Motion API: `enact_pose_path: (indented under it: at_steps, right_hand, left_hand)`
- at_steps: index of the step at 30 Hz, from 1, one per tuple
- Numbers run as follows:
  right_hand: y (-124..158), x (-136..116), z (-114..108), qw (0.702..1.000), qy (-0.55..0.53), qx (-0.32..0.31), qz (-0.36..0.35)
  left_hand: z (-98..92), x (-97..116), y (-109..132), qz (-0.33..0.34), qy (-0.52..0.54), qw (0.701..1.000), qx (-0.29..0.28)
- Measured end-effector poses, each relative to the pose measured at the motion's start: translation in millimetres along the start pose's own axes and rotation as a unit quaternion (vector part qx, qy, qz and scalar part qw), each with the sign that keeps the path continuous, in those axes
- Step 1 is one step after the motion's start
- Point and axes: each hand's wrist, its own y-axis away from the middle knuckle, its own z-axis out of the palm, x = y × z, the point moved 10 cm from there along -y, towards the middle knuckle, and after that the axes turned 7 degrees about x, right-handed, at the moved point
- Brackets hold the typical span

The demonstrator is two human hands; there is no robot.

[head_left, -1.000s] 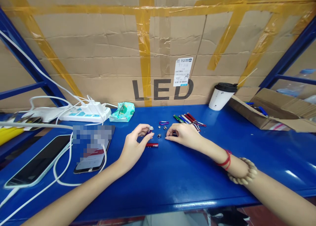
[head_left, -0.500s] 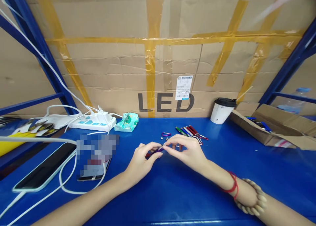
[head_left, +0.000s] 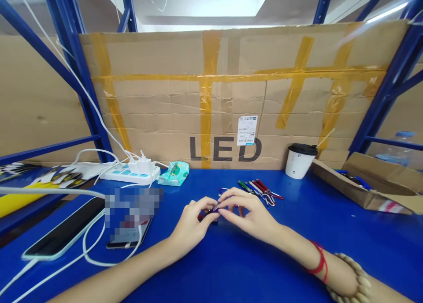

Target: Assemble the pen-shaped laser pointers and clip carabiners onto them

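Observation:
My left hand (head_left: 193, 220) is closed, thumb and fingers gripping a small dark purple piece (head_left: 212, 210) that looks tube-shaped. My right hand (head_left: 246, 212) pinches at the right end of the same piece, its fingertips meeting those of the left; whether they hold a separate tiny part is hidden. Below the left fingers a bit of something dark red shows. Just beyond the hands lies a small carabiner (head_left: 224, 190), partly covered by the right hand. Behind the right hand, several slim green, blue and red tubes (head_left: 257, 187) with metal clips lie side by side on the blue table (head_left: 211, 267).
At the left are two phones (head_left: 64, 228) with white cables, a power strip (head_left: 130, 174) and a teal soft packet (head_left: 174, 173). A lidded paper cup (head_left: 298, 162) and an open cardboard box (head_left: 360, 190) stand at the right. A cardboard sheet (head_left: 158, 104) walls the back.
The view has tilted upward, so the scene sits lower. Both hands keep hold of the purple piece; the right fingers have shifted slightly and now cover more of it.

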Motion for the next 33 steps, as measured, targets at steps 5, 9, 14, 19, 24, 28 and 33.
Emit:
enact_pose_path:
  at_steps: [5,9,14,19,24,28,33]
  right_hand:
    - [-4,11,-7,0.999,0.04,-0.011,0.003]
    - [-7,40,-30,0.988,0.14,0.047,0.052]
    - [-4,57,-3,0.963,0.263,-0.06,0.013]
    - [-3,64,34,0.936,0.316,-0.157,-0.011]
    - [-6,77,34,0.937,0.315,-0.152,0.008]
    - [-6,86,23,0.944,0.301,-0.124,0.046]
    - [-7,96,11,0.95,0.284,-0.1,0.083]
  left_hand:
    - [0.3,-1,-2,-0.003,0.051,0.999,-0.003]
    - [-23.0,4,-8,0.013,0.054,0.995,0.081]
    - [-41.5,13,-10,0.056,0.092,0.985,0.132]
    - [-43.2,17,-8,0.078,0.094,0.983,0.135]
    - [-39.8,19,-6,0.079,0.086,0.986,0.119]
    - [-35.8,17,-5,0.058,0.073,0.99,0.102]
    - [-31.5,12,-9,0.04,0.098,0.991,0.083]
